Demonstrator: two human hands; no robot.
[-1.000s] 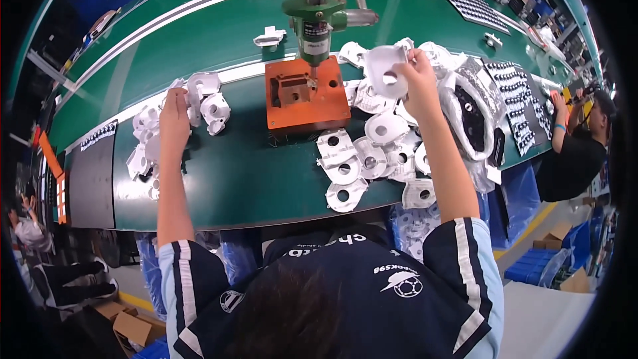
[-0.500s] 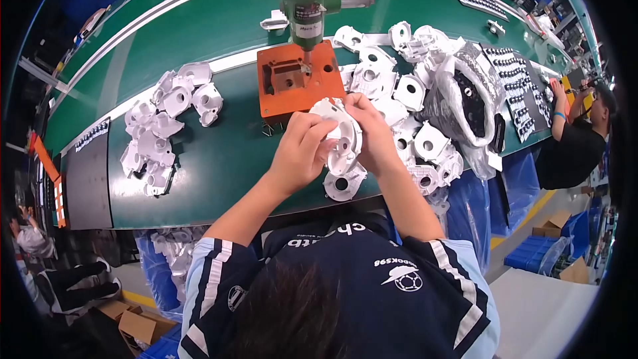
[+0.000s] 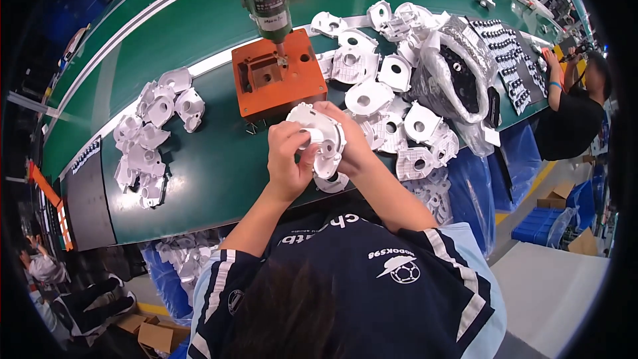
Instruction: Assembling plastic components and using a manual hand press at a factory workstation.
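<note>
White plastic housing (image 3: 323,121) is held up between both hands, over the near side of the green table (image 3: 212,166) and just short of the orange block. The left hand (image 3: 286,163) has its thumb and fingers bent in close around a short white cylinder at the housing's near face; whether that is part of the housing or a separate piece, I cannot tell. The right hand (image 3: 353,141) wraps the far side, its palm partly hidden, so the grip there looks firm but cannot be fully seen.

The step in hand seems to be close two-handed handling, perhaps turning or fitting at that cylinder. The next move appears to call for the right hand to steady the housing while the left fingers work, with care not to knock the loose white part (image 3: 331,184) lying beneath.

Just beyond the hands is the orange block (image 3: 282,90) with a recess cut in its top, and over it hangs a green machine head (image 3: 271,18), spindle pointing down. More white housings lie in a left cluster (image 3: 159,108) and a larger right pile (image 3: 362,96). Past that pile sits a clear plastic bag (image 3: 475,46) with black pieces inside; farther right, a co-worker (image 3: 577,119) in black reaches toward the table.
</note>
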